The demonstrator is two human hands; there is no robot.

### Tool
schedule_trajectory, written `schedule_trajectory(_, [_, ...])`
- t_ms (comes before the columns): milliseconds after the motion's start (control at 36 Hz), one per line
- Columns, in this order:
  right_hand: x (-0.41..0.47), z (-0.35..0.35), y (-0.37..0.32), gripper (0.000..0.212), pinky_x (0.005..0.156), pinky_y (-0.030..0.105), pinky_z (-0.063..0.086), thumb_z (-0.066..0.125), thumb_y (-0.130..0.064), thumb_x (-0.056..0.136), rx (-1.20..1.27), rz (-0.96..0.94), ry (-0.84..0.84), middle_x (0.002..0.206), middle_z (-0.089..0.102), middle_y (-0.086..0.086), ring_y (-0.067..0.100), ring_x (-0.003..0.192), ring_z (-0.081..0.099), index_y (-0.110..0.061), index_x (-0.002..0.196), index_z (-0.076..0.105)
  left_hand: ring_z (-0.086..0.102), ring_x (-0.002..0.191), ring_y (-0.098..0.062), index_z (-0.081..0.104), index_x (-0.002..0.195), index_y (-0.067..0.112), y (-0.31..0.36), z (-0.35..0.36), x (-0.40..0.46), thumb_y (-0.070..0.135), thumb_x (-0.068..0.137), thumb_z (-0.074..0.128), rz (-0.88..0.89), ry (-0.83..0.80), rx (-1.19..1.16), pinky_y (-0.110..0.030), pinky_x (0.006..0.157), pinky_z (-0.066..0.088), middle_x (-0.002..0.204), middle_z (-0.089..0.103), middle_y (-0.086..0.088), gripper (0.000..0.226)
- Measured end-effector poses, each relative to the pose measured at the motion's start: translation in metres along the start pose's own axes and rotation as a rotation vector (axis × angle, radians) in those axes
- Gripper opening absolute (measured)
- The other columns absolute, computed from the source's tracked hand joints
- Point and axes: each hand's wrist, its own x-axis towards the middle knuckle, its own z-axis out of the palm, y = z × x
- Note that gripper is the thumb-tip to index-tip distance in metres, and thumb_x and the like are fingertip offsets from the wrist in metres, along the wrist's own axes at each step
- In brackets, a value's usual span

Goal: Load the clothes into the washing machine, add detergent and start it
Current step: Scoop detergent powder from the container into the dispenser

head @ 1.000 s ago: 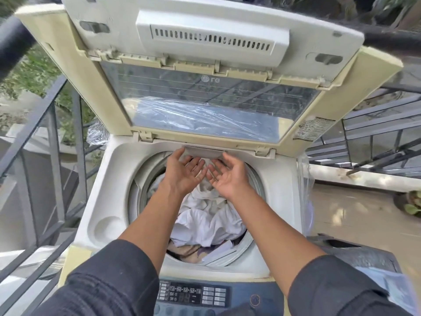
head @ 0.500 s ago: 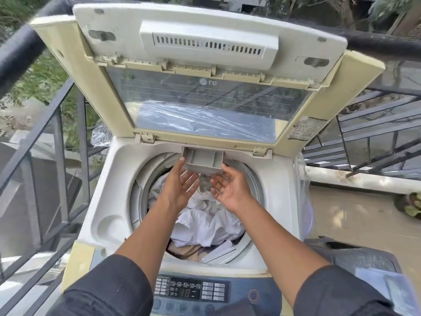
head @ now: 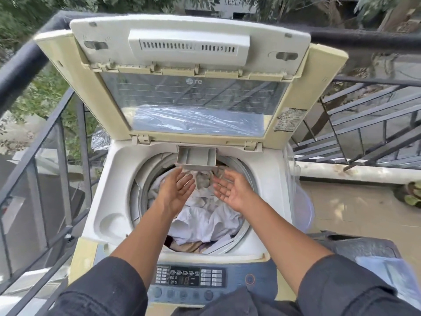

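Note:
A top-loading washing machine stands with its lid raised upright. White and beige clothes fill the drum. At the back rim a grey detergent drawer is pulled out over the drum and looks empty. My left hand and my right hand hover just below the drawer, palms turned toward each other, fingers straight, holding nothing. The control panel at the front shows a lit display reading 18.
Black metal railings run along the left and behind the machine. A dark covered object sits at the right, beside a tiled floor with a potted plant. Clear plastic wrap hangs behind the machine.
The detergent drawer, closed a second ago, now sticks out fully. Both hands have let go of it and dropped back slightly toward me.

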Motion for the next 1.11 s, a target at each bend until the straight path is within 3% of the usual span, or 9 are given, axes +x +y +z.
schedule_trajectory(222, [-0.026,-0.023,-0.005,0.018,0.072,0.034,0.052,0.054,-0.029,0.103,-0.132,-0.073,-0.025,0.107,0.075,0.009,0.021,0.080,0.067,-0.015,0.113,0.061,0.072,0.104,-0.026,0.065,0.121,0.014,-0.034,0.017,-0.027,0.038,0.107,0.057,0.006,-0.060,0.244,-0.041,0.095,0.058,0.120,0.076,-0.007,0.029])
schedule_trajectory(333, [-0.048,-0.039,-0.017,0.025,0.073,0.034,0.054,0.056,-0.029,0.103,-0.166,-0.157,-0.013,0.120,0.075,0.017,0.023,0.084,0.069,-0.013,0.122,0.063,0.074,0.104,-0.023,0.066,0.127,0.014,-0.048,0.037,-0.047,0.036,0.108,0.056,0.088,-0.095,0.380,-0.035,0.081,0.059,0.118,0.077,-0.005,0.031])
schedule_trajectory(472, [-0.083,-0.067,-0.040,0.019,0.072,0.035,0.054,0.060,-0.028,0.102,-0.163,-0.260,-0.017,0.116,0.075,0.020,0.026,0.084,0.067,-0.014,0.115,0.064,0.072,0.118,-0.029,0.066,0.133,0.010,-0.062,0.070,-0.068,0.035,0.109,0.055,0.166,-0.160,0.472,-0.044,0.106,0.057,0.125,0.077,-0.009,0.036])
schedule_trajectory(583, [-0.112,-0.098,-0.059,0.023,0.072,0.033,0.053,0.062,-0.027,0.102,-0.176,-0.385,-0.002,0.113,0.077,0.018,0.028,0.088,0.068,-0.013,0.120,0.064,0.072,0.120,-0.029,0.067,0.132,0.010,-0.075,0.106,-0.091,0.033,0.108,0.056,0.239,-0.221,0.562,-0.044,0.105,0.055,0.123,0.078,-0.007,0.035])
schedule_trajectory(722, [-0.138,-0.145,-0.075,0.021,0.072,0.032,0.054,0.063,-0.025,0.102,-0.223,-0.545,0.133,0.105,0.080,0.013,0.021,0.082,0.070,-0.012,0.117,0.069,0.073,0.115,-0.028,0.068,0.132,0.012,-0.099,0.155,-0.119,0.032,0.107,0.059,0.300,-0.299,0.670,-0.046,0.105,0.055,0.121,0.079,-0.007,0.033])
schedule_trajectory(861, [-0.146,-0.212,-0.082,0.010,0.070,0.032,0.052,0.063,-0.021,0.101,-0.272,-0.616,0.307,0.091,0.077,0.005,0.016,0.073,0.068,-0.016,0.105,0.070,0.070,0.096,-0.025,0.072,0.115,0.017,-0.139,0.204,-0.131,0.031,0.103,0.065,0.228,-0.417,0.811,-0.035,0.084,0.056,0.118,0.080,-0.013,0.020])
schedule_trajectory(944, [-0.147,-0.259,-0.080,0.010,0.061,0.027,0.049,0.065,-0.019,0.098,-0.296,-0.622,0.402,0.093,0.075,0.010,0.015,0.070,0.064,-0.015,0.105,0.071,0.071,0.096,-0.024,0.073,0.113,0.020,-0.174,0.234,-0.129,0.034,0.102,0.066,0.208,-0.444,0.920,-0.035,0.083,0.055,0.114,0.081,-0.010,0.019])
schedule_trajectory(1028, [-0.145,-0.313,-0.072,0.006,0.073,0.037,0.059,0.069,-0.030,0.091,-0.374,-0.595,0.507,0.094,0.079,0.002,0.016,0.076,0.073,-0.029,0.097,0.070,0.072,0.094,-0.023,0.074,0.117,0.016,-0.214,0.263,-0.125,0.028,0.106,0.062,0.172,-0.467,1.015,-0.035,0.082,0.057,0.113,0.081,-0.009,0.020])
schedule_trajectory(1111, [-0.145,-0.363,-0.062,0.019,0.087,0.043,0.060,0.068,-0.036,0.084,-0.432,-0.556,0.601,0.097,0.078,-0.002,0.020,0.089,0.074,-0.030,0.102,0.071,0.071,0.090,-0.022,0.073,0.121,0.011,-0.255,0.290,-0.124,0.026,0.106,0.063,0.138,-0.479,1.118,-0.033,0.078,0.057,0.112,0.081,-0.009,0.023])
